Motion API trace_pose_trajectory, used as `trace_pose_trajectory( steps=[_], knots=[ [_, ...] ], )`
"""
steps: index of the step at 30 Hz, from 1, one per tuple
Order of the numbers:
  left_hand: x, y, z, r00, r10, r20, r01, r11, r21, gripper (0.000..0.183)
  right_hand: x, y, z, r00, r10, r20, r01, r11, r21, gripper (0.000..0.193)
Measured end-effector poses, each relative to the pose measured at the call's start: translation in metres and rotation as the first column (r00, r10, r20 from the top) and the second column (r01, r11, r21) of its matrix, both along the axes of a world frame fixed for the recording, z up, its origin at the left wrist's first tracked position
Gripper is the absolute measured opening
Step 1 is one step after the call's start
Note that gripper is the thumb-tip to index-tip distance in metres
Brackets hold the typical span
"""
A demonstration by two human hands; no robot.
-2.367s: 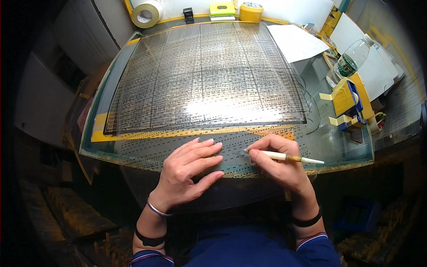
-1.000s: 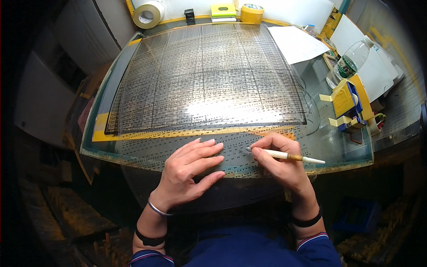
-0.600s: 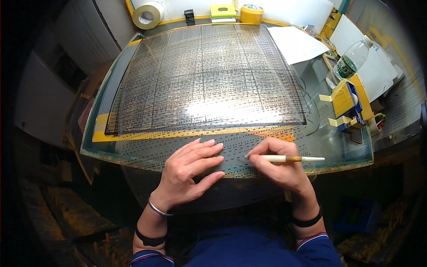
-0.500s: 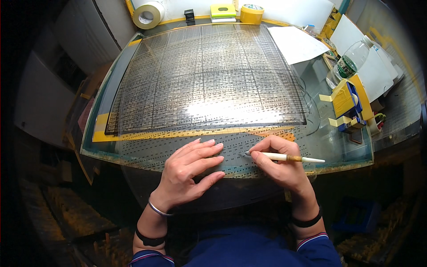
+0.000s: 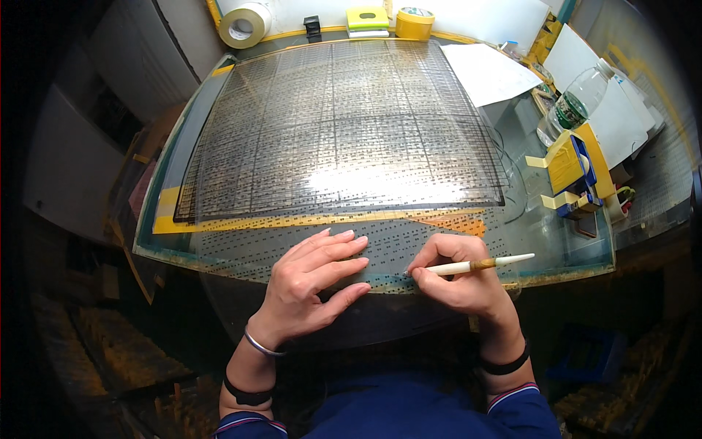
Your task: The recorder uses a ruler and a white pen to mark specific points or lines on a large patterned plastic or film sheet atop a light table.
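Note:
A clear film sheet (image 5: 373,257) printed with rows of small black marks lies over the glass tabletop and hangs past its near edge. My left hand (image 5: 311,274) rests on the film, fingers stretched out and slightly spread, holding nothing. To its right, my right hand (image 5: 461,274) pinches a slim white pen-like tool (image 5: 508,260) with a brown band and a small metal tip. That tip meets the film close to the near edge of the table; its exact shape is partly hidden by my fingers. Beyond both hands lies a dark-lined grid (image 5: 292,139), seen through the film.
Along the back stand a tape roll (image 5: 245,25), a black holder (image 5: 312,28), a yellow-green box (image 5: 367,18) and a yellow roll (image 5: 414,23). On the right are white paper (image 5: 488,73), a clear bottle (image 5: 576,104) and a blue-yellow tape dispenser (image 5: 574,168).
My right hand has shifted slightly toward me, carrying the tool's tip nearer the table's front edge. My left hand has stayed in place.

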State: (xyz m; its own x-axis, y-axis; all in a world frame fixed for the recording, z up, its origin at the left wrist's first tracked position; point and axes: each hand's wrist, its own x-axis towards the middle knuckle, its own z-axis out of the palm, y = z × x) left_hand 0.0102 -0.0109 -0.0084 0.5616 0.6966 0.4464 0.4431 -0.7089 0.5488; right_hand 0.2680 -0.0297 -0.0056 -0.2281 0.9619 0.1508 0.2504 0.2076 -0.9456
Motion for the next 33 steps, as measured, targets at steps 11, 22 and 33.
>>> trace_pose_trajectory(
  steps=[11, 22, 33],
  knots=[
    [0.0005, 0.0, 0.0004, 1.0, 0.0, -0.003, 0.0, 1.0, 0.004, 0.031, -0.0028, -0.0014, 0.0037, 0.999, -0.046, -0.015, 0.045, 0.998, -0.044, 0.007],
    [0.0003, -0.0001, -0.0003, 1.0, 0.007, -0.006, -0.007, 1.0, 0.002, 0.03, -0.0035, -0.0005, 0.0033, 0.998, -0.064, -0.013, 0.064, 0.998, -0.015, 0.006],
    [0.0004, -0.0008, 0.0008, 1.0, 0.008, 0.0, -0.008, 1.0, -0.003, 0.031, -0.004, -0.0017, 0.0003, 0.993, -0.111, -0.047, 0.11, 0.994, -0.02, 0.006]
  ],
)
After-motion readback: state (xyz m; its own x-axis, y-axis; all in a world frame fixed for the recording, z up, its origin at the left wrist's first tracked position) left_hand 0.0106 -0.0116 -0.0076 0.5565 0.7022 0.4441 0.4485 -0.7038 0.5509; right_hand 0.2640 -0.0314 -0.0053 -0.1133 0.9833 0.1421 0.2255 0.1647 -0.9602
